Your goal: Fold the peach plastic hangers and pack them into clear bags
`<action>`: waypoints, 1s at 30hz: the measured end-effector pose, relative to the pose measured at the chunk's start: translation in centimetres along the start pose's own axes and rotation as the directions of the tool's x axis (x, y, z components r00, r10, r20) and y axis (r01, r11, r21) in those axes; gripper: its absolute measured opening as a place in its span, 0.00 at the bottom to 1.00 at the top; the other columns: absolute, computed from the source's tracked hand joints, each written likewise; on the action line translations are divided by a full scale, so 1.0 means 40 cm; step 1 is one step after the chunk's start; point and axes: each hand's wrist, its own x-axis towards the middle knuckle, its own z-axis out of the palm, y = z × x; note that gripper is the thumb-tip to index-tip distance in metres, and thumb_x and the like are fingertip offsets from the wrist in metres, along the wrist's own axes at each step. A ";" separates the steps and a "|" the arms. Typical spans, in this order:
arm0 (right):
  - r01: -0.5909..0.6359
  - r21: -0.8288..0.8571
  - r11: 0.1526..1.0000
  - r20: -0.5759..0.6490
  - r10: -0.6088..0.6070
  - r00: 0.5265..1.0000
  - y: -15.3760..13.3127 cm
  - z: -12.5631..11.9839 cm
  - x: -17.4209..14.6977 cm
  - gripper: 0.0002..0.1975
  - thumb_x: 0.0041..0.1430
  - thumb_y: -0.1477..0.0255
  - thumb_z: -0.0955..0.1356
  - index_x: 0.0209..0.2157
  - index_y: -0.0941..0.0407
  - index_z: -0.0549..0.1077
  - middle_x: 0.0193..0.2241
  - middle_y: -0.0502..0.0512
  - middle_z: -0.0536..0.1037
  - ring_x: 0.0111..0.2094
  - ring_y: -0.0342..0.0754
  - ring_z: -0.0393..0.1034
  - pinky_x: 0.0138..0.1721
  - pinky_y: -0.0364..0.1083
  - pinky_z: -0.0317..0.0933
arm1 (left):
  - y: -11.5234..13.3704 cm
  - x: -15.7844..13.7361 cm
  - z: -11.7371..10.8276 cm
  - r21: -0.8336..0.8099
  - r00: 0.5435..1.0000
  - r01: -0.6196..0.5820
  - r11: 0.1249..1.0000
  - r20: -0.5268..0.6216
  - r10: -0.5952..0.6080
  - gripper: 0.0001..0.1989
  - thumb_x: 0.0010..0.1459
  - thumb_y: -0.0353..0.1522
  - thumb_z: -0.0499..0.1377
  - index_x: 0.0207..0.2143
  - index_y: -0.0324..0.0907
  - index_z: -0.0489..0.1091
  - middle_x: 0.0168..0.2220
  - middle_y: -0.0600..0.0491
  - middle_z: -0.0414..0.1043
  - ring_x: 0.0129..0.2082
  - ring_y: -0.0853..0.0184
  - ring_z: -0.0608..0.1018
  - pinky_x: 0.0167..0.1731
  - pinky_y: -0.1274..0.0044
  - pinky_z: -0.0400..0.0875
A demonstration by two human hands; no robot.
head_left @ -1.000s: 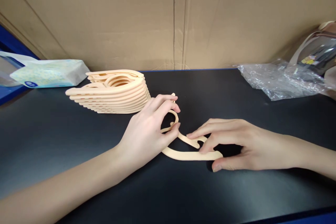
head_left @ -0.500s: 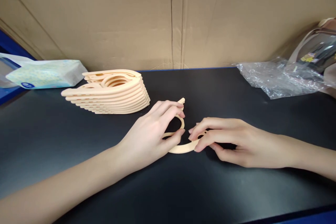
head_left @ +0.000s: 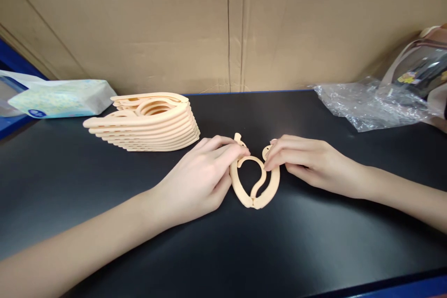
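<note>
A peach-coloured plastic folding hanger (head_left: pixel 274 188) lies on the black tabletop, its two arms bent up at the hinge nearest me and its curved hook between them. My left hand (head_left: pixel 213 167) is closed on the left arm, covering part of it; a narrow tip pokes out beyond the fingers. My right hand (head_left: pixel 307 158) grips the right arm near its rounded end, which has small holes. To the left of the hanger stands a stack of folded hangers (head_left: pixel 157 125) of the same colour, touched by neither hand.
A tissue pack (head_left: pixel 66 98) lies at the back left. Crumpled clear plastic wrap (head_left: pixel 373 102) and a transparent bag (head_left: pixel 419 65) are at the back right. A cardboard wall (head_left: pixel 167 23) rises behind the black table (head_left: pixel 223 251).
The hanger has turned and its right arm has swung up toward the left one. My right hand has moved away from me with that arm; the left hand has shifted slightly.
</note>
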 end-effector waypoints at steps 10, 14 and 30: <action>-0.030 -0.098 0.995 -0.071 0.023 0.997 0.019 -0.004 0.001 0.13 0.65 0.81 0.62 0.42 0.53 0.75 0.40 0.52 0.80 0.46 0.48 0.71 0.52 0.53 0.61 | 0.011 -0.004 -0.003 0.004 0.992 -0.119 0.993 0.039 0.118 0.16 0.60 0.25 0.55 0.52 0.38 0.66 0.49 0.51 0.73 0.55 0.64 0.67 0.55 0.74 0.62; -0.059 0.074 0.996 -0.009 0.060 0.998 0.004 -0.008 0.002 0.11 0.67 0.76 0.63 0.46 0.52 0.75 0.42 0.53 0.80 0.46 0.47 0.72 0.48 0.48 0.65 | 0.009 -0.003 -0.001 -0.012 0.989 -0.142 0.990 0.037 0.142 0.16 0.61 0.27 0.55 0.52 0.37 0.66 0.50 0.49 0.73 0.54 0.64 0.68 0.53 0.74 0.63; -0.313 0.048 0.948 -0.094 0.317 0.944 -0.018 -0.002 0.009 0.11 0.64 0.61 0.66 0.44 0.51 0.75 0.38 0.49 0.79 0.40 0.46 0.73 0.43 0.47 0.62 | -0.004 -0.004 0.006 -0.079 0.990 -0.135 0.988 -0.042 0.132 0.16 0.63 0.38 0.60 0.49 0.40 0.67 0.48 0.48 0.74 0.50 0.64 0.72 0.48 0.74 0.68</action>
